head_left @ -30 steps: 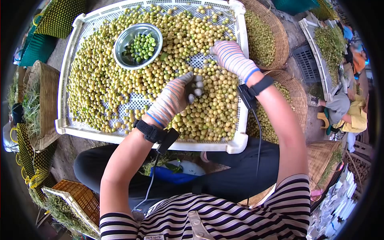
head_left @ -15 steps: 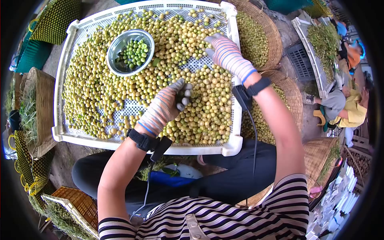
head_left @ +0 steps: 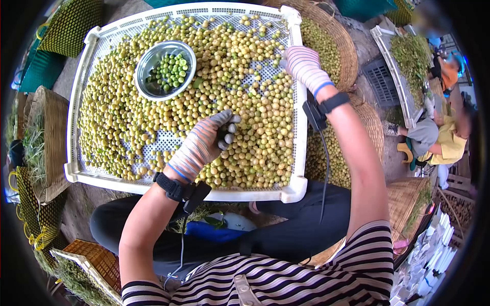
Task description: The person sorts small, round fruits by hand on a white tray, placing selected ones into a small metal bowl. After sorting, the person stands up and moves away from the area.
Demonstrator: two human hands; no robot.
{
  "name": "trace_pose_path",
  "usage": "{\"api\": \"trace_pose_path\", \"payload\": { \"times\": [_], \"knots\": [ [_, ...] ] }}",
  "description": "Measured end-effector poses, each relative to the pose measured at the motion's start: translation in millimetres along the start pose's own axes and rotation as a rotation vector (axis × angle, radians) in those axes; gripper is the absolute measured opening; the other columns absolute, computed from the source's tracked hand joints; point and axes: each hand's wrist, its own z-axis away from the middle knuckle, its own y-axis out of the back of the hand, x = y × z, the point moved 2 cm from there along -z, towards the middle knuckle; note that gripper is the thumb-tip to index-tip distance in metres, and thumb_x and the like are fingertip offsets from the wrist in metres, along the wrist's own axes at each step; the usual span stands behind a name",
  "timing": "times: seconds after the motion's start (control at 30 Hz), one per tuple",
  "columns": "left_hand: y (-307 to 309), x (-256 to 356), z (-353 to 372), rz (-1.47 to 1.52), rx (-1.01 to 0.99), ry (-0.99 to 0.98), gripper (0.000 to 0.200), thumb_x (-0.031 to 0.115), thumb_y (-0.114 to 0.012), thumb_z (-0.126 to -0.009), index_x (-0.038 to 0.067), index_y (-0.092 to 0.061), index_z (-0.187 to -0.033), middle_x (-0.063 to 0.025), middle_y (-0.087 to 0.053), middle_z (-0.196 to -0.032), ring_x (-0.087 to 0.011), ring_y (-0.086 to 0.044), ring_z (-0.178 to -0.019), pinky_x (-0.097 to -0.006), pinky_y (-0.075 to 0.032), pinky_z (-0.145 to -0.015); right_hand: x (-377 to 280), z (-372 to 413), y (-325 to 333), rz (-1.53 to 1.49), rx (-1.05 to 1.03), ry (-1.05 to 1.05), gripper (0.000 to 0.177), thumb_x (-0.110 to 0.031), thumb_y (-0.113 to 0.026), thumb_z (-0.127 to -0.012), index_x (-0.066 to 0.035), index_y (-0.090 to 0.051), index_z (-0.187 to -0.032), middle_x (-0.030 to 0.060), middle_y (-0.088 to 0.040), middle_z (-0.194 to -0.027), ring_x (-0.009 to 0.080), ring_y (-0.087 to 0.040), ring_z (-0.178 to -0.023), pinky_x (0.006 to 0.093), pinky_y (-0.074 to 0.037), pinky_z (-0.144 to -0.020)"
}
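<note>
Two gloved hands are working over small fruits (head_left: pixel 245 76) filling a white tray (head_left: pixel 79 92): the left hand (head_left: pixel 204 143) is curling narrowly above the middle, its contents unclear, while the right hand (head_left: pixel 303 66) is touching fruits beside the right rim, its fingers hidden.

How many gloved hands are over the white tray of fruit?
2. The left hand is near the middle of the tray; the right hand is at its far right edge. None seems hidden.
</note>
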Motion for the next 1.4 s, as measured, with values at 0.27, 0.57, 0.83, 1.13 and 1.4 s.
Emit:
{"api": "trace_pose_path", "payload": {
  "times": [0.27,0.57,0.83,1.13,1.4],
  "knots": [
    [0,-2,-4,0.027,-0.036,0.031,0.027,0.027,-0.047,-0.094,0.003,-0.058,-0.092,0.0017,-0.053,-0.067,-0.0089,-0.047,-0.053,-0.0183,-0.032,-0.041,2,-22,-11,0.107,-0.122,-0.050,0.026,-0.023,-0.063,-0.074,-0.005,-0.066,-0.093,0.0157,-0.067,-0.089,0.0291,-0.065,-0.082,0.0398,-0.052,-0.073],
    [2,-2,-5,0.050,-0.035,0.037,0.027,0.027,-0.046,-0.094,0.003,-0.057,-0.094,0.0014,-0.052,-0.069,-0.0089,-0.047,-0.054,-0.0182,-0.033,-0.041,-10,-38,-14,0.050,0.064,0.145,0.019,-0.010,-0.058,-0.077,-0.006,-0.067,-0.093,0.0181,-0.066,-0.092,0.0309,-0.064,-0.087,0.0420,-0.051,-0.075],
    [2,-3,-4,0.052,-0.036,0.031,0.029,0.029,-0.048,-0.094,0.002,-0.059,-0.098,0.0016,-0.054,-0.074,-0.0080,-0.048,-0.058,-0.0165,-0.032,-0.043,1,-27,-15,-0.126,-0.078,0.023,0.029,-0.023,-0.065,-0.073,-0.001,-0.067,-0.091,0.0180,-0.066,-0.088,0.0303,-0.065,-0.081,0.0373,-0.052,-0.071],
    [-9,-4,-1,0.094,-0.293,-0.156,0.044,0.045,-0.048,-0.091,0.005,-0.057,-0.106,-0.0012,-0.058,-0.086,-0.0126,-0.053,-0.068,-0.0221,-0.041,-0.056,-64,77,0,-0.967,0.002,0.664,0.024,-0.016,-0.071,-0.077,-0.001,-0.067,-0.095,0.0080,-0.065,-0.084,0.0169,-0.062,-0.085,0.0299,-0.048,-0.077],
    [3,-18,19,0.029,-0.181,-0.157,0.023,0.031,-0.062,-0.086,0.009,-0.059,-0.091,0.0000,-0.058,-0.074,-0.0102,-0.053,-0.060,-0.0206,-0.040,-0.051,-98,103,-14,-0.919,-0.061,0.810,0.018,-0.016,-0.062,-0.083,-0.005,-0.066,-0.097,0.0062,-0.060,-0.076,0.0173,-0.056,-0.073,0.0314,-0.044,-0.071]
  ]
}}
